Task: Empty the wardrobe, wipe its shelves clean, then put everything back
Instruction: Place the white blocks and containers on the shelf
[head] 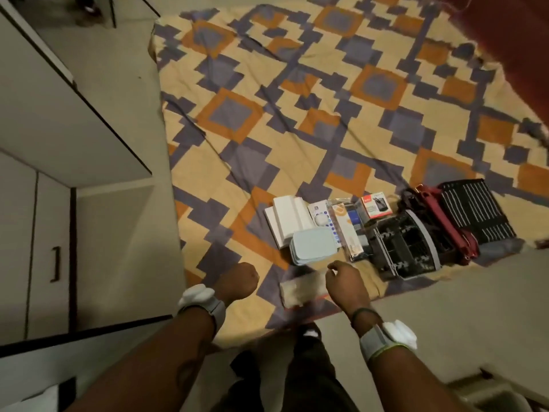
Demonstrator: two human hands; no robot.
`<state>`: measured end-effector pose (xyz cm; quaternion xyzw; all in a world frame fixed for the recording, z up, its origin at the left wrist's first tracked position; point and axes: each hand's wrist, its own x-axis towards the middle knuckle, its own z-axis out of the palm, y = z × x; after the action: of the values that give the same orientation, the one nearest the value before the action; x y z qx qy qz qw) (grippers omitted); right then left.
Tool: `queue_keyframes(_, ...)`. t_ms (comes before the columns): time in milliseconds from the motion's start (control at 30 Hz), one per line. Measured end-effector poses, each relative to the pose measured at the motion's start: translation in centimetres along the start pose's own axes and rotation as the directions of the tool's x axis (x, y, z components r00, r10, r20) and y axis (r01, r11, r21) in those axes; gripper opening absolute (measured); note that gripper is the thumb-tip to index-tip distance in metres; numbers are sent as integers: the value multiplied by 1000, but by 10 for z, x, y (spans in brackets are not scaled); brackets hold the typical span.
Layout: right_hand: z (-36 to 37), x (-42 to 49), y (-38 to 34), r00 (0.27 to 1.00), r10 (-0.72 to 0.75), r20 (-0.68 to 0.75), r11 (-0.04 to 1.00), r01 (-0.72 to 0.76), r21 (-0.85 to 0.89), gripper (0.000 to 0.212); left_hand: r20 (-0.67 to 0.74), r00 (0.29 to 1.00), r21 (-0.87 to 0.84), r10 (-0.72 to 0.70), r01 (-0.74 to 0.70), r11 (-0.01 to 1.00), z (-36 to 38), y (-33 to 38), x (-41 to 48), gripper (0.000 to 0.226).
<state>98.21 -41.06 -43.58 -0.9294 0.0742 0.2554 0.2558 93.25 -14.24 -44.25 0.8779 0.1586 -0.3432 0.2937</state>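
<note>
Over the bed (297,120), my right hand (346,282) hangs half-open above a blurred box (300,288), left hand (237,281) fisted, empty; emptying stage, I judge; next, another wardrobe load.

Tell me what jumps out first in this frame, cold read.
The big patterned bedspread in orange, purple and cream fills most of the view. Near its lower edge sits a row of items: white boxes, a pale blue lidded container, a dark compartment organizer and a black striped bag. Both hands hang in front, the left hand fisted, the right hand beside a blurred pale box.
</note>
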Motion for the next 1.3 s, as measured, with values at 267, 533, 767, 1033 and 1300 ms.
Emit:
queue_keyframes(267,-17,184,-48,976,-190,102,981,193,-23,40,-50,982,-434,-180,141,890,-3,37,114,25)
queue_keyframes(533,33,341,-48,937,-103,334,993,116,-18,39,68,955,-815,-289,221,536,13,66,238,41)
queue_keyframes(767,91,383,-30,894,-30,447,994,74,-82,53,74,970,-909,-234,162,384,49,52,293,51)
queue_keyframes(1033,109,385,-38,898,-79,432,996,59,60,57,130,942,-958,-308,200,208,53,32,297,52)
queue_keyframes(1300,101,353,-104,838,-251,485,959,146,245,43,10,942,-988,-336,61,142,21,10,264,52)
